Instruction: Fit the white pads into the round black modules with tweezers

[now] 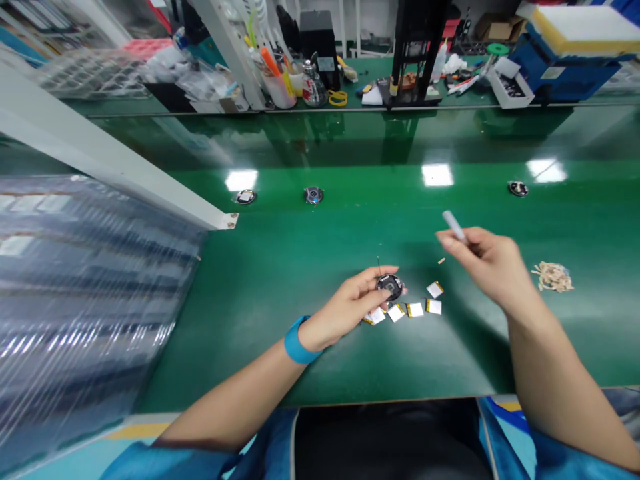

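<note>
In the head view my left hand point(357, 295), with a blue band on its wrist, grips a round black electronic device point(389, 287) between thumb and fingers; its inner side with small parts faces up. A thin wire stands up from its edge. My right hand point(487, 257) is raised to the right, its fingers closed round a whitish pen-like tool point(454, 225) whose lower end is hidden in the hand. Just below the device lie several small flat battery cells point(415, 310), silvery white with yellow edges. A small tan strip point(441, 261) rests between the hands.
Three more round devices, a left one point(245, 197), a middle one point(313, 195) and a right one point(518, 189), lie farther back on the green table point(280, 260). A pile of tan strips point(553, 277) is at right. A white metal post point(150, 170) slants in from the left.
</note>
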A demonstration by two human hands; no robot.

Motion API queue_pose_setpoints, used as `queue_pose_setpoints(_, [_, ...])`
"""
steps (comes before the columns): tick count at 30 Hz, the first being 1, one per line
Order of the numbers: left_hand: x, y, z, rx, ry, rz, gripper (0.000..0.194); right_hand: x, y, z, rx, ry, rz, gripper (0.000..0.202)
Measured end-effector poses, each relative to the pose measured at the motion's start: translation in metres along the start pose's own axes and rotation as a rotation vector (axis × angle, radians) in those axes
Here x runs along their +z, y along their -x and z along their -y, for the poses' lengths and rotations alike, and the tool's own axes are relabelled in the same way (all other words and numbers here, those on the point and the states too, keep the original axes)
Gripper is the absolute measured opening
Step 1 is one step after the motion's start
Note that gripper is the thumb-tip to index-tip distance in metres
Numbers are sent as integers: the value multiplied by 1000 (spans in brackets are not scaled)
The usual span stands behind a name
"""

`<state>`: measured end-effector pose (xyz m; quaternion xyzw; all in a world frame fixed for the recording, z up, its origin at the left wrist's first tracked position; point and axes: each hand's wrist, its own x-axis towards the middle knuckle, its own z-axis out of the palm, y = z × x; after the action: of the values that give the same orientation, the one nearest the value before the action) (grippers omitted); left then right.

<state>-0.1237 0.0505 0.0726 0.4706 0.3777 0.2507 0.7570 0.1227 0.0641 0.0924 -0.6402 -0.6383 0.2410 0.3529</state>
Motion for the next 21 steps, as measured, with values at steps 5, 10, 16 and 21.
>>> queue_pose_setpoints(5, [2,-3,6,26,-105,20,23,42,16,27,-69,-320,346,31])
queue_pose_setpoints(10, [-1,-5,6,68,-267,-11,23,47,18,26,-90,-300,331,24])
queue_pose_setpoints(16, [-4,-4,2,144,-394,-107,30,44,22,30,-167,-250,316,13])
queue_pose_setpoints(21, [-4,-2,0,179,-495,-146,31,47,24,32,-244,-251,333,9])
